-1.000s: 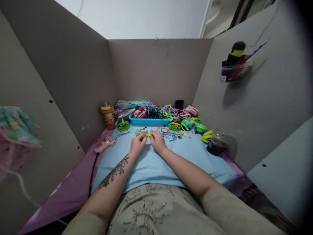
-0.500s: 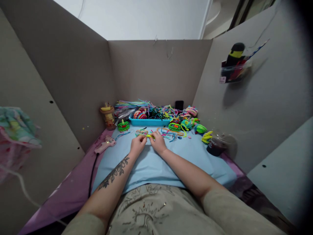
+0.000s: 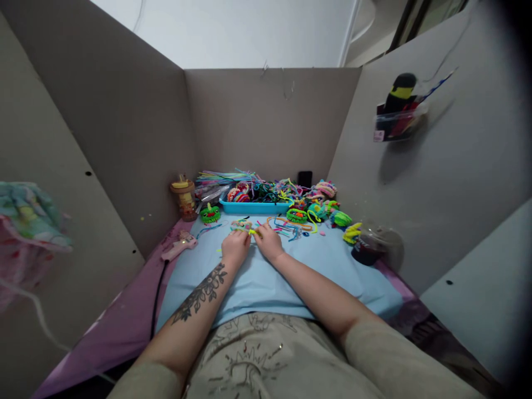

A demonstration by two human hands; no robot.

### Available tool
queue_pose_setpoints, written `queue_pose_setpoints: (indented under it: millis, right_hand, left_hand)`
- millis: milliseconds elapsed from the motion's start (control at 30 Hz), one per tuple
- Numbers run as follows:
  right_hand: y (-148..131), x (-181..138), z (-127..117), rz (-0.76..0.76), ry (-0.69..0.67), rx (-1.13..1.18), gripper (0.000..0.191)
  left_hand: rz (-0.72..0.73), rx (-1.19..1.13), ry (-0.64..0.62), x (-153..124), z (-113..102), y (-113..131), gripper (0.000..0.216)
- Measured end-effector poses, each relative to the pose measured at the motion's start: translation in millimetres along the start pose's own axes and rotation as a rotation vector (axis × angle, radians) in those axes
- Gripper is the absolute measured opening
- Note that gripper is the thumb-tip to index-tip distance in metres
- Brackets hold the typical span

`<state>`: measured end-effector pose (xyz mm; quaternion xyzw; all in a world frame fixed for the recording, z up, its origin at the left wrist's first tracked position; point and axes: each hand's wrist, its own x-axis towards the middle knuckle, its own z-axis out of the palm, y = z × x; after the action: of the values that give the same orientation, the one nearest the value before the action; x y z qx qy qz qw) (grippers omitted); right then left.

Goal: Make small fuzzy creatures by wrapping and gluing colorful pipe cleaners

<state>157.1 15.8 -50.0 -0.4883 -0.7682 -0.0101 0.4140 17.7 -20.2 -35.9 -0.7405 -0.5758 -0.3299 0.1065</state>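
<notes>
My left hand (image 3: 236, 247) and my right hand (image 3: 268, 243) meet over the light blue cloth (image 3: 266, 288), fingers closed. Pinched between them is a short yellow pipe cleaner (image 3: 252, 231), mostly hidden by the fingers. A yellow tip also shows left of my left hand; whether it belongs to the same piece I cannot tell. Just beyond the fingertips lies a small multicoloured fuzzy piece (image 3: 241, 225). Loose strands in blue and orange (image 3: 305, 226) lie to the right of my right hand.
A blue tray (image 3: 255, 208) full of fuzzy stems stands at the back. Green fuzzy figures (image 3: 210, 213) flank it. A pink glue gun (image 3: 179, 249) with a black cord and a tumbler (image 3: 183, 200) are on the left. A dark drink cup (image 3: 367, 248) stands right. Panels enclose three sides.
My left hand has turned more palm-down and shifted slightly. A yellow tip now shows on its left side. My right hand stays nearly in place.
</notes>
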Motion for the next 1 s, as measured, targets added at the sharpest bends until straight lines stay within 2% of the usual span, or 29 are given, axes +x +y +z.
queue_pose_setpoints:
  millis: [100, 267, 500, 700, 1000]
  right_hand:
    - [-0.4, 0.3, -0.7, -0.045, -0.030, -0.085, 0.010]
    - [-1.6, 2.2, -3.0, -0.118, -0.089, -0.174, 0.012]
    - [-1.2, 3.1, -3.2, -0.175, -0.127, -0.231, 0.016]
    - [-1.4, 3.1, -6.3, -0.245, -0.187, -0.211, 0.020]
    - [3.0, 3.9, -3.0, -0.303, -0.195, -0.145, 0.023]
  left_hand:
    - [0.064, 0.047, -0.013, 1.8, -5.1, 0.7, 0.022]
    - [0.093, 0.056, 0.035, 3.1, -11.3, -2.1, 0.017]
    - [0.142, 0.120, 0.013, 4.2, -8.8, -7.9, 0.017]
    - [0.102, 0.085, -0.018, 5.7, -4.7, -14.0, 0.018]
    - [0.093, -0.019, 0.066, 8.5, 0.0, -27.2, 0.024]
